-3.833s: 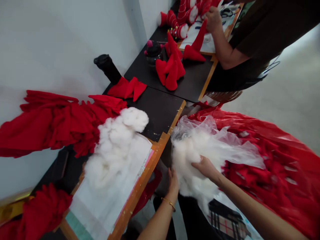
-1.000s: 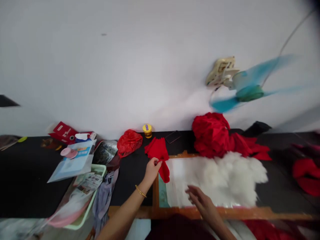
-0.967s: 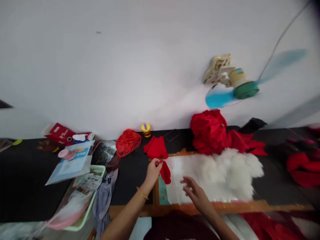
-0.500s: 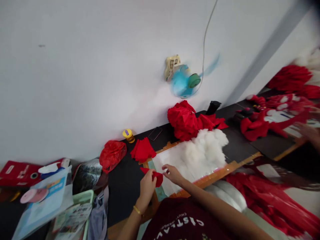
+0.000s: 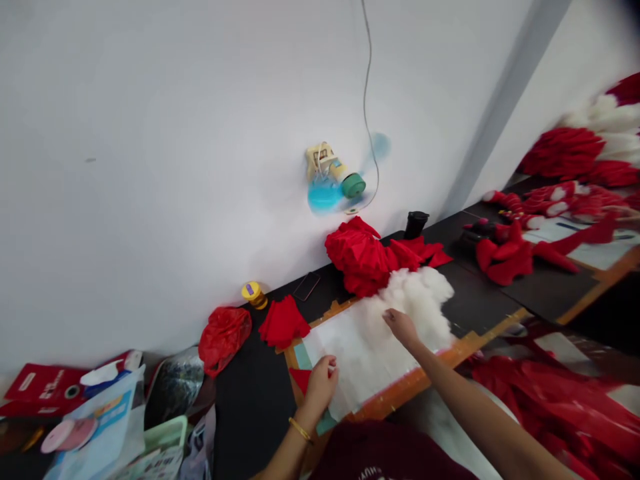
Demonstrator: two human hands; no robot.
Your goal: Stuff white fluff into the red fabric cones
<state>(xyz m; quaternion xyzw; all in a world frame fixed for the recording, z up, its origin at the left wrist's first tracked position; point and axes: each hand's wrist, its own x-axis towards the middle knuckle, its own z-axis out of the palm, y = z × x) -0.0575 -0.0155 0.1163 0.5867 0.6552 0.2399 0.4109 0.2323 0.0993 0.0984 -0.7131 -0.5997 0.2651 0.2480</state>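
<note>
- A black tabletop (image 5: 245,397) with a wooden front edge (image 5: 500,321) ran along the wall.
- On it, near the middle, lay a wood-edged board (image 5: 390,402) bearing white paper (image 5: 357,367), with fluffy white stuffing (image 5: 423,297) heaped toward its right end.
- Behind the stuffing sat a heap of red fabric (image 5: 357,253); a black lidded cup (image 5: 416,225) stood near the wall.
- Left of the heap were a dark phone (image 5: 307,287), a stack of red cloth pieces (image 5: 284,323), a yellow-lidded jar (image 5: 255,295) and a crumpled red plastic bag (image 5: 225,339).
- Farther right rested red stuffed shapes (image 5: 506,260).
</note>
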